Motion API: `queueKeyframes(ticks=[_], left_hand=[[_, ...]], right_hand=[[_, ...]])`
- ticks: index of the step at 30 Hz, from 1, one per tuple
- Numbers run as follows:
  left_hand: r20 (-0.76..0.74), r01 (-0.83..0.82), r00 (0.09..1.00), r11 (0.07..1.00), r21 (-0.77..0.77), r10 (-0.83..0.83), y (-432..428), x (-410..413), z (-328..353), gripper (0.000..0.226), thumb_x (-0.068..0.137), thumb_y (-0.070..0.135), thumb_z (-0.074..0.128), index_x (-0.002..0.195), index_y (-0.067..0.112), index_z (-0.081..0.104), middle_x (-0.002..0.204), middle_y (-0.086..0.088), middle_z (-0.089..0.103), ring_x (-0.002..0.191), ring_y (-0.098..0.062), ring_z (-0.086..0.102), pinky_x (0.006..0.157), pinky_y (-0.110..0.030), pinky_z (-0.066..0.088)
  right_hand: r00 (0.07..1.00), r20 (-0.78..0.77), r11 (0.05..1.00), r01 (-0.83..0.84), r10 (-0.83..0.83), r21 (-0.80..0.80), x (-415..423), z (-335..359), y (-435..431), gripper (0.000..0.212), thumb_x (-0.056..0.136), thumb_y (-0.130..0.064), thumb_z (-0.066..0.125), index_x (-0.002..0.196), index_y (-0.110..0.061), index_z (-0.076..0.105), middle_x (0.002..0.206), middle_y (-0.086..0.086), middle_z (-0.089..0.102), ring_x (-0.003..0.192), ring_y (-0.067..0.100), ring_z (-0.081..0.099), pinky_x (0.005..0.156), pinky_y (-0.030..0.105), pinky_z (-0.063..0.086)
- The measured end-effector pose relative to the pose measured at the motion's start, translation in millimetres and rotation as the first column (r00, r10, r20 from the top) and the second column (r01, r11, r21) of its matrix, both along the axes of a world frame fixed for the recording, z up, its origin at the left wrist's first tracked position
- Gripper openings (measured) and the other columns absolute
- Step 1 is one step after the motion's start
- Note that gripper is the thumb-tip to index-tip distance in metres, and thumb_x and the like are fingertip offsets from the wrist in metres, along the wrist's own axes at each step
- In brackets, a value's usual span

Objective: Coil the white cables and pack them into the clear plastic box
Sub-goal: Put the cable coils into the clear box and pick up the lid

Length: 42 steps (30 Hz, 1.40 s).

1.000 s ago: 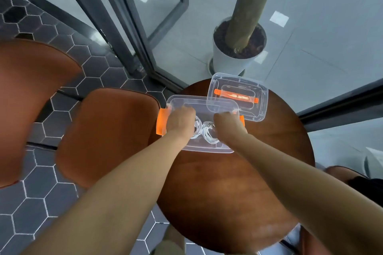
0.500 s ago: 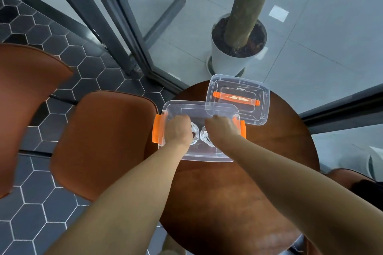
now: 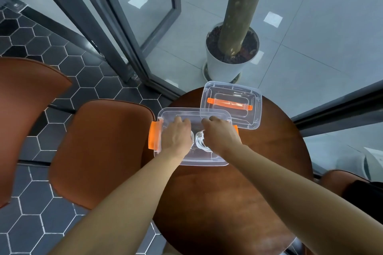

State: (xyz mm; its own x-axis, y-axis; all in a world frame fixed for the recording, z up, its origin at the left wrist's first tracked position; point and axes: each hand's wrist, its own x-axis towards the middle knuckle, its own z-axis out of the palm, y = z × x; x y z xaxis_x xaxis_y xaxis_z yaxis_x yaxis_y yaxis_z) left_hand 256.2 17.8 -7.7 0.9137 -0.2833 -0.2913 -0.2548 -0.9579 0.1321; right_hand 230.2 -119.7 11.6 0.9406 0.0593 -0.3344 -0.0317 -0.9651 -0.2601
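Note:
A clear plastic box (image 3: 207, 162) with orange side latches (image 3: 153, 135) sits on the round wooden table (image 3: 238, 203). Both my hands are inside it, palms down. My left hand (image 3: 176, 136) lies flat over one coiled white cable, which it mostly hides. My right hand (image 3: 221, 136) covers the other coil, and loops of white cable (image 3: 200, 141) show between the two hands. The fingers of both hands are stretched toward the box's far wall. The clear lid (image 3: 232, 105) with an orange handle lies at the back right, overlapping the box's far corner.
Brown leather chairs stand left of the table (image 3: 99, 151) and at far left (image 3: 24, 114). A white plant pot with a trunk (image 3: 230, 64) stands beyond the glass wall. A dark object (image 3: 364, 194) sits at the right edge.
Both hands have gone from curled fists over the coils to flatter, with fingers stretched toward the box's far side. The box and lid have stayed in place.

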Motion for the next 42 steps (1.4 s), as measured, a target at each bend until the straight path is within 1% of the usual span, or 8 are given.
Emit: queueKeyframes(ticks=[6,11,15,23,29,32,35,42], left_hand=[[0.189,0.033,0.982,0.984,-0.178,0.001,-7.5,12.0,21.1,0.027,0.095,0.027,0.059,0.119,0.017,0.065,0.116,-0.005,0.065,0.096,-0.02,0.066,0.068,-0.025,0.048],[0.214,0.068,0.977,0.979,-0.193,-0.026,-23.9,30.7,25.2,0.022,0.095,0.027,0.059,0.112,0.015,0.066,0.108,-0.007,0.065,0.094,-0.022,0.063,0.076,-0.034,0.055],[0.233,0.118,0.969,0.979,-0.164,-0.078,-41.7,48.3,23.2,0.024,0.095,0.029,0.059,0.11,0.013,0.069,0.106,-0.009,0.066,0.095,-0.025,0.062,0.08,-0.038,0.052],[-0.186,-0.017,0.982,0.995,-0.1,-0.002,-70.9,111.2,-13.5,0.015,0.084,0.02,0.06,0.074,0.009,0.058,0.084,-0.013,0.066,0.069,-0.03,0.056,0.056,-0.03,0.036],[-0.458,-0.23,0.875,0.966,-0.114,0.154,-80.0,136.2,-40.2,0.012,0.09,0.015,0.056,0.096,0.005,0.059,0.101,-0.022,0.065,0.097,-0.038,0.067,0.073,-0.035,0.054],[-0.569,-0.324,0.797,0.938,-0.12,0.202,-85.3,141.0,-46.5,0.01,0.095,0.009,0.049,0.103,0.004,0.053,0.105,-0.019,0.056,0.095,-0.037,0.066,0.089,-0.045,0.058],[-0.594,-0.362,0.774,0.923,-0.132,0.219,-91.4,142.4,-50.7,0.015,0.092,0.004,0.04,0.102,0.005,0.051,0.101,-0.019,0.059,0.084,-0.032,0.064,0.084,-0.039,0.055],[-0.665,-0.533,0.694,0.818,-0.217,0.276,-87.3,142.4,-46.2,0.034,0.088,0.007,0.042,0.117,0.002,0.06,0.102,-0.022,0.07,0.087,-0.035,0.071,0.079,-0.048,0.061]], right_hand=[[0.95,0.199,0.966,0.213,-0.24,0.146,-9.8,20.4,-42.0,0.017,0.095,-0.018,0.056,0.105,-0.011,0.068,0.1,0.008,0.074,0.078,0.033,0.07,0.069,0.041,0.061],[0.89,0.228,0.918,0.37,-0.394,0.145,-9.1,14.4,-83.7,0.018,0.094,-0.021,0.056,0.105,-0.016,0.071,0.099,0.007,0.076,0.082,0.033,0.07,0.072,0.04,0.06],[0.854,0.114,0.861,0.499,-0.508,0.101,-5.6,-5.4,-106.9,0.019,0.094,-0.027,0.06,0.108,-0.02,0.072,0.101,0.007,0.076,0.085,0.03,0.071,0.075,0.039,0.061],[0.666,-0.018,0.665,0.745,-0.745,0.052,2.6,-64.1,-150.6,0.03,0.089,-0.034,0.066,0.107,-0.011,0.063,0.103,0.009,0.066,0.09,0.03,0.064,0.076,0.038,0.052],[0.597,-0.106,0.594,0.802,-0.796,0.062,12.8,-87.0,-159.9,0.028,0.091,-0.034,0.067,0.101,-0.009,0.062,0.094,0.008,0.067,0.084,0.027,0.064,0.07,0.035,0.049],[0.606,-0.104,0.604,0.795,-0.788,0.053,18.6,-94.0,-160.4,0.024,0.09,-0.03,0.067,0.103,-0.01,0.064,0.095,0.008,0.069,0.087,0.028,0.065,0.074,0.038,0.054],[0.593,-0.124,0.59,0.805,-0.796,0.063,21.3,-98.3,-159.5,0.019,0.089,-0.026,0.066,0.1,-0.011,0.065,0.092,0.007,0.069,0.085,0.028,0.067,0.076,0.04,0.058],[0.521,-0.113,0.498,0.848,-0.846,0.18,9.1,-95.7,-161.7,0.014,0.086,-0.009,0.056,0.094,-0.014,0.067,0.087,0.003,0.069,0.082,0.025,0.064,0.069,0.033,0.05]])
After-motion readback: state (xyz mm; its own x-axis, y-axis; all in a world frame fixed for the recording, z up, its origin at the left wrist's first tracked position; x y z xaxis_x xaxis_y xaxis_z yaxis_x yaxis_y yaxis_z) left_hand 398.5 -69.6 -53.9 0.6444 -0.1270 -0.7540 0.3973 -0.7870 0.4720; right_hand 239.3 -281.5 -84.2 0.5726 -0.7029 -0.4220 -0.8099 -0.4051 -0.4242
